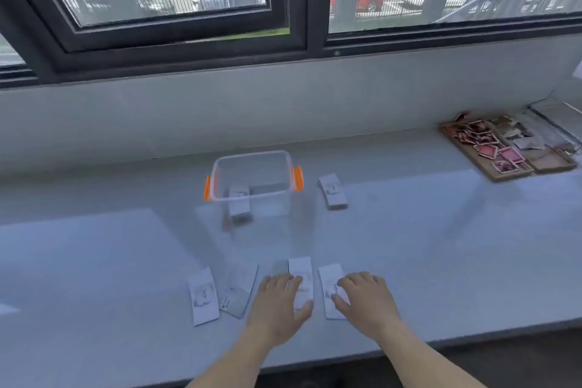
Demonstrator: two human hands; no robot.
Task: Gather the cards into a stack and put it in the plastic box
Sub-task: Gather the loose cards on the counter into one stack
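Note:
Several white cards lie in a row near the front edge of the pale counter: one at the far left [203, 300], a tilted one beside it [240, 290], one in the middle [301, 274] and one on the right [329, 280]. My left hand [280, 302] rests flat on the middle card, fingers spread. My right hand [367, 299] lies flat on the right card. A clear plastic box [285, 164] with orange clips stands further back, with a small stack of cards [239, 201] inside it. Another card stack [332, 191] lies to the right of the box.
A wooden tray [491, 172] with several red picture cards and papers sits at the far right of the counter [94, 261]. A grey wall and dark window frames rise behind the counter. The counter's front edge runs just below my hands.

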